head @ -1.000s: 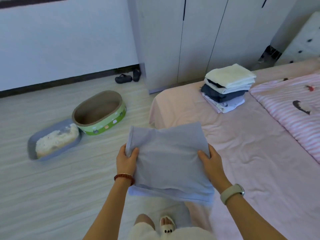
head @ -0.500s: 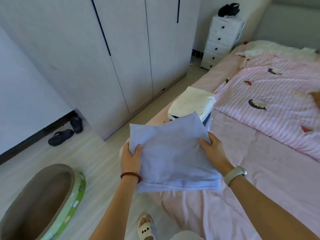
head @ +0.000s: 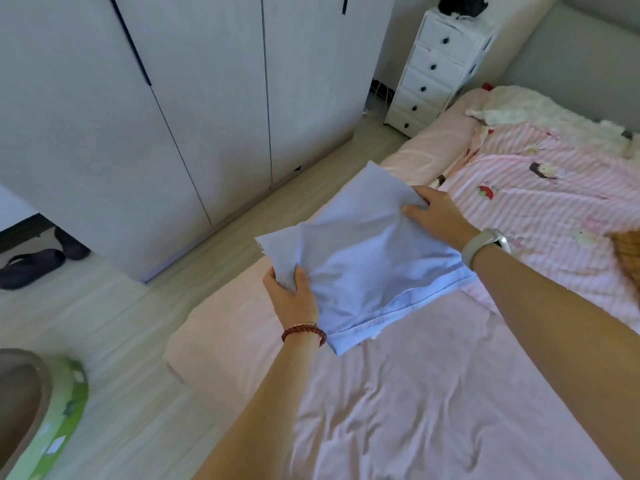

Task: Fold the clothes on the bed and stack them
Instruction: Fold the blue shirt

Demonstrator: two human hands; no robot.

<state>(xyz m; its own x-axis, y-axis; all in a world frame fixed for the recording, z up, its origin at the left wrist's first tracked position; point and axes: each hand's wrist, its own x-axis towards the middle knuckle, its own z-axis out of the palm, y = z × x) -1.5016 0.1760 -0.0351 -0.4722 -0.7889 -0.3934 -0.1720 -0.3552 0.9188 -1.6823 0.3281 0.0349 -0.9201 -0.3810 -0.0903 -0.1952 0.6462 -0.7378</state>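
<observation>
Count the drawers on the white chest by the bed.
5 drawers on the white chest, stacked top to bottom, each with a dark knob. The lowest is partly cut off by the bed.

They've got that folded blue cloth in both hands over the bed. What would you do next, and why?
Probably lower it flat and let go. The folded blue garment is already compact, the left hand pinching its near corner and the right hand its far edge, above the bed. No stack shows here.
</observation>
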